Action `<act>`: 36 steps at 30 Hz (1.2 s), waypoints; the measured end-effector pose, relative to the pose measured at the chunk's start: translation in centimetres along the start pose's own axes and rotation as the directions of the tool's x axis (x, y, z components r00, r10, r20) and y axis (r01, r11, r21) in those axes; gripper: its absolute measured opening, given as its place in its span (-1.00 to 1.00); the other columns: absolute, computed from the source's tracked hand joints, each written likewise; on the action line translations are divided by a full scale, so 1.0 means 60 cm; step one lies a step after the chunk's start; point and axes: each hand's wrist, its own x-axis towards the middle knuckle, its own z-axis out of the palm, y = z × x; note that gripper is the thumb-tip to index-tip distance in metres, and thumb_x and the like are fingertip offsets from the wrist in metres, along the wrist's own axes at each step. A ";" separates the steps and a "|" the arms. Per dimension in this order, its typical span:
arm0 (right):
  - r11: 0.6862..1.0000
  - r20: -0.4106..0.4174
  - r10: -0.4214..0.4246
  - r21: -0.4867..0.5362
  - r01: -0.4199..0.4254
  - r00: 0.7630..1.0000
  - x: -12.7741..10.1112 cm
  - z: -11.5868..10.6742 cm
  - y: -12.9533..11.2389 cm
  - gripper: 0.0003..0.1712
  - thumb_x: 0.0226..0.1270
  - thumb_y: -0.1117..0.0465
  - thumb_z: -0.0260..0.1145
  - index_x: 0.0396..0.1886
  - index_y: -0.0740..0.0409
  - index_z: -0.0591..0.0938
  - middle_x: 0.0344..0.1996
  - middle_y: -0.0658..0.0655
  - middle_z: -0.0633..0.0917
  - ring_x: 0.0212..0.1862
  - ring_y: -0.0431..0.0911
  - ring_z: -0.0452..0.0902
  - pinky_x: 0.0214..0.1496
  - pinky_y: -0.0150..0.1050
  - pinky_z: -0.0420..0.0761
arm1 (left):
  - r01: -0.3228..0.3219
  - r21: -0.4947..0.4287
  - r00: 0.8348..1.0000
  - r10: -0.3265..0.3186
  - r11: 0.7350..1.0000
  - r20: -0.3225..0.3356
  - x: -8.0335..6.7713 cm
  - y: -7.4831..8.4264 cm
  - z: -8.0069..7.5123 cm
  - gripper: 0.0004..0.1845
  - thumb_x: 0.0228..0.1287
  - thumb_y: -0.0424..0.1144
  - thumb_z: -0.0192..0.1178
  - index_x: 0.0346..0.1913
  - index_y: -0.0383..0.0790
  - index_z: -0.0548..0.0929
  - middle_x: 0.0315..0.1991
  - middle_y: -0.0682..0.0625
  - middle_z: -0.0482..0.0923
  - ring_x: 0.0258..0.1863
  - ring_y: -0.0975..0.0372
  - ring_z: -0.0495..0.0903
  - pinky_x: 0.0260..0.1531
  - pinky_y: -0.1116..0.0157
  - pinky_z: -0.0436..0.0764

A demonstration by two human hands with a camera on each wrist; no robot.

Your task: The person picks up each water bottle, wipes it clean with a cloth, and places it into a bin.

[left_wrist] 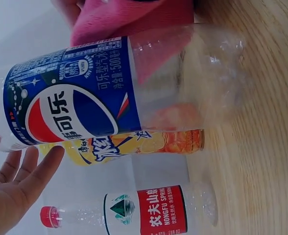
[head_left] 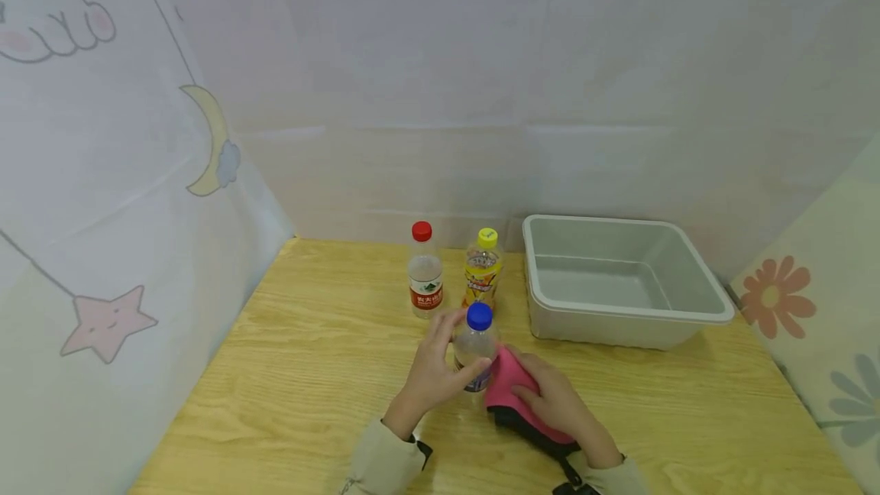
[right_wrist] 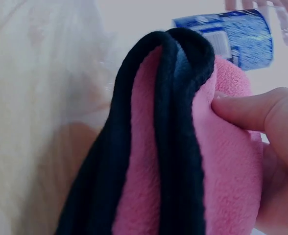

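Toward the tabletop's (head_left: pixel 275 388) cut-off near edge, my left hand (head_left: pixel 433 374) curls loosely round the blue-capped bottle (head_left: pixel 476 344); my right hand (head_left: pixel 552 397) grips pink fabric (head_left: pixel 505 382), some fingers hidden.

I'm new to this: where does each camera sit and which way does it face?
Head: worn on the head, facing forward and down at the table; left fingers, right fingers and both sleeves show.
Left wrist: worn there, facing the blue-labelled bottle; both sets of fingers show.
Right wrist: worn there, facing the pink fabric; both sets show.
Both wrist views share bottle and fabric.
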 end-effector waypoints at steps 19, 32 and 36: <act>0.988 -0.210 -0.150 -0.009 0.152 0.966 0.013 -0.089 -0.052 -0.20 -0.12 0.47 0.42 0.23 0.27 0.37 -0.03 0.26 0.57 -0.14 -0.02 0.51 -0.25 -0.15 0.57 | 0.022 -0.061 1.000 -0.021 0.998 0.021 -0.002 -0.001 -0.011 -0.38 0.05 -0.20 0.34 0.14 -0.24 0.28 0.01 -0.02 0.35 -0.02 0.15 0.40 -0.19 0.24 0.57; 0.979 -0.193 -0.206 -0.040 0.202 0.959 0.038 -0.119 -0.079 -0.20 -0.10 0.43 0.43 0.23 0.25 0.37 0.04 0.23 0.53 -0.10 -0.03 0.50 -0.24 -0.13 0.57 | 0.002 -0.059 0.998 0.002 0.998 0.062 0.005 0.005 -0.023 -0.43 0.06 -0.25 0.33 0.12 -0.27 0.36 0.00 -0.10 0.38 -0.02 0.14 0.39 -0.21 0.20 0.59; 0.973 -0.186 -0.231 -0.054 0.225 0.955 0.043 -0.122 -0.083 -0.19 -0.10 0.41 0.43 0.25 0.24 0.36 0.06 0.23 0.52 -0.11 -0.03 0.51 -0.25 -0.14 0.57 | 0.011 -0.023 0.997 -0.009 1.000 0.071 0.007 0.008 -0.027 -0.44 0.06 -0.23 0.32 0.13 -0.26 0.38 -0.02 -0.07 0.38 -0.02 0.16 0.39 -0.21 0.23 0.58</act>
